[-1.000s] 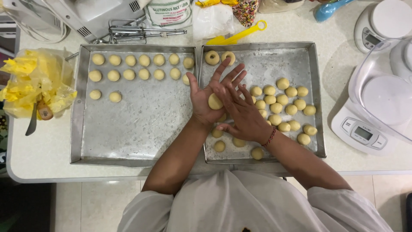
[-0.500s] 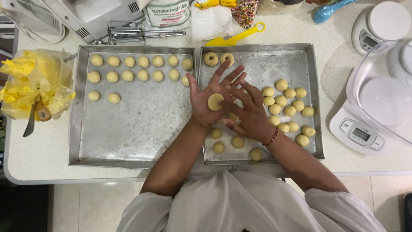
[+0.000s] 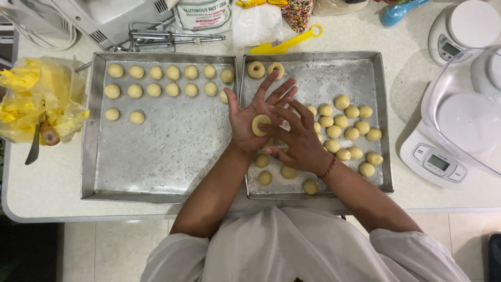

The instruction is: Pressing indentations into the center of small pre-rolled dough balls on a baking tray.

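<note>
While my left hand (image 3: 250, 117) lies spread flat over the right tray's (image 3: 383, 120) left edge with the dough ring (image 3: 260, 125) on its palm, my right hand (image 3: 297, 141) pokes a finger through it — too hard, I judge, and the ring tears or drops off.

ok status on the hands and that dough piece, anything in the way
Left hand open, palm up, flattened dough piece on it. Right hand fingertip pressing its centre. Both over right tray, loose dough balls beside; nothing blocking.
</note>
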